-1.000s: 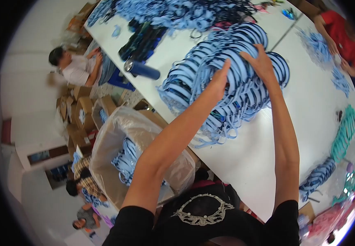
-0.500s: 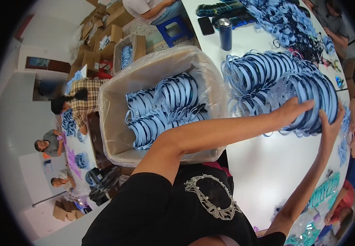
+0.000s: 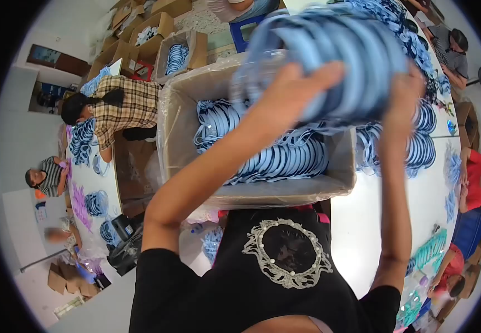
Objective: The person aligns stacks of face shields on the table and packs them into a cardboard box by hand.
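My left hand is closed on the left side of a thick stack of light-blue and navy looped bands. Against the stack's other side presses my right hand, blurred by motion. Both hands hold the stack up over the back right of a large plastic-lined cardboard box. Inside that box lie rows of similar blue bands, partly hidden by my left forearm. The stack blurs too, and its exact kind is hard to make out.
On the white table to the right lie more band stacks and green pieces. A smaller box holds blue bands at the back. A person in a plaid shirt bends at the left table; others sit around.
Both hands have lifted the stack off the right-hand table and carried it leftward over the box. My view has turned, so the box now sits more centrally before me.
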{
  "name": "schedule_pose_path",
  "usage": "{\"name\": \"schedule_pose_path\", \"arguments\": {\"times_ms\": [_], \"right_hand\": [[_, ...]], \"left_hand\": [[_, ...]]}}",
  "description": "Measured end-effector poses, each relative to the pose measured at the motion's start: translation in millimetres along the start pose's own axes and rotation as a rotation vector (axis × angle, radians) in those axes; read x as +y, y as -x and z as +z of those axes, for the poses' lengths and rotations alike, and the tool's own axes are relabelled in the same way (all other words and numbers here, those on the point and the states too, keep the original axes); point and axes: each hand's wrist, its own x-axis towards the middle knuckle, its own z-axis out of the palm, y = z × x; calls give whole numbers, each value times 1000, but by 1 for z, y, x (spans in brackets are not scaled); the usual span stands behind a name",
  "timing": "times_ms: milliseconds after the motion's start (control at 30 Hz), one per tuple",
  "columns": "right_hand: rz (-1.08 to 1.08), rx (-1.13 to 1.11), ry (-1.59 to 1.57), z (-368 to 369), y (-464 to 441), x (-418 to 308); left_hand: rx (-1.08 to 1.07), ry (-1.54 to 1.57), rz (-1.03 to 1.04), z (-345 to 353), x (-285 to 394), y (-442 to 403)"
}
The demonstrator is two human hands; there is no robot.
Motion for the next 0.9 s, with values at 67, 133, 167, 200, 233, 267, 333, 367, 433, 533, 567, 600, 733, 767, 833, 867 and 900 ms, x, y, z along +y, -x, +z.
{"name": "schedule_pose_path", "arguments": {"times_ms": [67, 133, 167, 200, 233, 267, 333, 367, 433, 533, 567, 600, 733, 767, 833, 867, 900], "right_hand": [[138, -158, -134, 54, 31, 19], [208, -207, -334, 110, 65, 45], [277, -227, -439, 137, 85, 66], [360, -246, -454, 159, 104, 85], [441, -265, -469, 179, 121, 104], [477, -269, -455, 194, 137, 122], [516, -262, -379, 220, 161, 154], [522, -256, -376, 225, 164, 166], [400, -311, -192, 227, 162, 186], [272, -486, 241, 210, 154, 198], [260, -561, 374, 203, 149, 196], [264, -557, 381, 197, 141, 190], [-115, -869, 825, 189, 121, 180], [-254, -845, 888, 193, 119, 180], [-273, -793, 898, 196, 113, 190], [-417, -686, 899, 190, 110, 189], [-560, -580, 897, 179, 106, 186]], "left_hand": [[29, -7, -72, -50, -9, 18], [111, 33, -152, -97, -51, 23], [119, 30, -257, -123, -76, 25], [130, 26, -361, -147, -102, 26], [117, 18, -360, -167, -127, 26], [127, 44, -438, -185, -152, 28], [131, 69, -516, -203, -188, 22], [136, 77, -530, -208, -200, 20], [113, 61, -522, -217, -232, 15], [156, -158, -496, -232, -318, -4], [150, -153, -502, -227, -315, -3], [163, -119, -547, -217, -302, -4], [222, -104, -625, -201, -277, -6], [256, -138, -663, -204, -282, -6], [237, -82, -637, -195, -269, -9], [207, -37, -597, -189, -266, -12], [180, 12, -558, -184, -267, -15]]}}
